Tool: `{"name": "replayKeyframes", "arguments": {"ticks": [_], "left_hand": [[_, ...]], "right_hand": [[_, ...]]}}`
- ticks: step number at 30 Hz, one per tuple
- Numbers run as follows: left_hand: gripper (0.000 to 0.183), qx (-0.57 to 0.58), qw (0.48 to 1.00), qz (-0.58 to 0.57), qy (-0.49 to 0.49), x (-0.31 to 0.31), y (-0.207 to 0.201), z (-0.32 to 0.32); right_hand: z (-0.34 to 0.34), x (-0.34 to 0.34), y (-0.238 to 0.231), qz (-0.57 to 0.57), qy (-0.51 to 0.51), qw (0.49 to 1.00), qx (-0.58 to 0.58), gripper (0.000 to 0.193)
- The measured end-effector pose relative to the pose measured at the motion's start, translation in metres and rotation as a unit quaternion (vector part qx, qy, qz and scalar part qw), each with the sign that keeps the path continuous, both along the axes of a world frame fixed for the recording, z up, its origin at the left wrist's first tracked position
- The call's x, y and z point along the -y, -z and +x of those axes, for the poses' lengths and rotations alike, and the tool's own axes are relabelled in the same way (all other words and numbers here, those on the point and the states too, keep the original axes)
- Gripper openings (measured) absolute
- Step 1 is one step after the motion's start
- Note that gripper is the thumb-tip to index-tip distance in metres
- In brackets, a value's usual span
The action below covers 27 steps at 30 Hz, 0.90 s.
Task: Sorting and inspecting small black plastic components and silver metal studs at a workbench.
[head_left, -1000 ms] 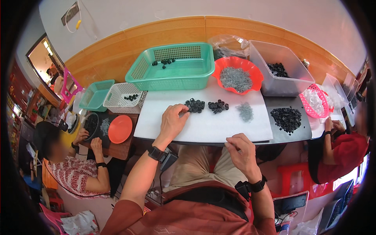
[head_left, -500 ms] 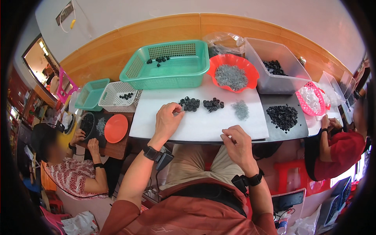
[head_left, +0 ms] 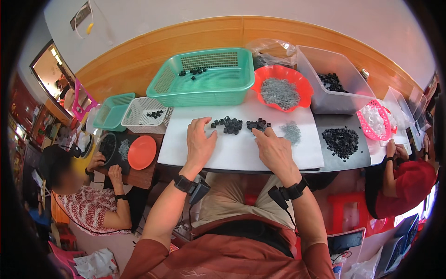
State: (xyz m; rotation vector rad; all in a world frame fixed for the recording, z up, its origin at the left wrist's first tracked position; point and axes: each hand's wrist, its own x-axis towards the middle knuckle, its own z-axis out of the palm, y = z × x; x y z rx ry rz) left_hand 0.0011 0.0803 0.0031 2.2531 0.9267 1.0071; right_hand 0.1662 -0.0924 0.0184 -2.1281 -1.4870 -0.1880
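On the white sheet (head_left: 223,160), my left hand (head_left: 200,146) is open beside the left cluster of small black cylindrical parts (head_left: 232,125). A gap shows between its thumb and fingers, and nothing is seen in it. My right hand (head_left: 275,149) reaches forward with fingers apart, its fingertips at the near edge of the right cluster of black parts (head_left: 256,124). Whether those fingertips pinch a part is too small to make out. Right of that cluster lies a small heap of thin, clear-grey pieces (head_left: 291,133).
Behind the sheet stand a green basket (head_left: 200,97), a red scalloped bowl (head_left: 304,95) of grey pieces and a clear bin (head_left: 337,100). A black heap (head_left: 341,142) lies to the right. Co-workers sit either side, near an orange plate (head_left: 141,152) and a pink basket (head_left: 376,132).
My right hand has moved forward and left to the right cluster. My left hand has shifted slightly back from the left cluster and opened; a few parts there now lie looser.
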Motion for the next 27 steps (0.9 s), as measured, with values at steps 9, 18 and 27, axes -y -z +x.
{"name": "replayKeyframes", "arguments": {"ticks": [9, 18, 27], "left_hand": [[0.041, -0.064, 0.996, 0.048, 0.05, -0.006, 0.005, 0.002], [0.033, -0.077, 0.992, 0.082, 0.06, -0.004, 0.004, 0.003], [0.031, -0.043, 0.995, 0.061, 0.063, 0.0, 0.0, 0.005]], "right_hand": [[0.007, -0.003, 0.017, -0.001, -0.003, 1.0, 0.011, 0.017], [0.009, 0.001, 0.022, 0.048, -0.021, 0.998, -0.019, 0.014], [0.011, 0.004, 0.018, 0.071, -0.017, 0.995, -0.07, 0.016]]}}
